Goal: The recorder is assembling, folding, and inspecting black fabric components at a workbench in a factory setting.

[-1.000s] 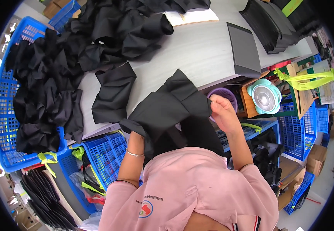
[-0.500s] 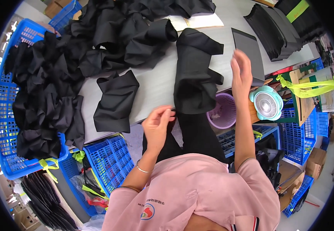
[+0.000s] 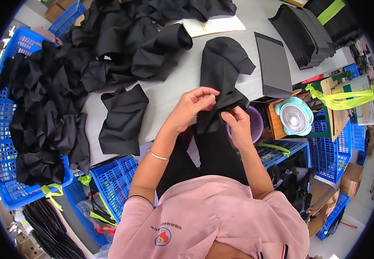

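Note:
A black fabric piece (image 3: 221, 60) lies at the table's front edge, its near end lifted and bunched between my hands. My left hand (image 3: 193, 107) is closed in a pinch at the left of that end, thumb and forefinger against the cloth. Lower and to the right, my right hand (image 3: 240, 128) pinches the near edge between thumb and fingers. The exact grip points are partly hidden by folds. Another crumpled black fabric piece (image 3: 124, 118) rests on the table to the left, apart from my hands.
A heap of black fabric pieces (image 3: 44, 112) fills the left side, partly in a blue crate (image 3: 3, 129). Flat dark grey panels (image 3: 275, 64) and a curved stack (image 3: 301, 36) lie at right. A purple basket (image 3: 257, 125) and a turquoise fan (image 3: 297, 115) stand near my right arm.
My right hand has come down from beside the grey panels to the fabric. My left hand has moved up and right onto it. The near end of the fabric is now gathered.

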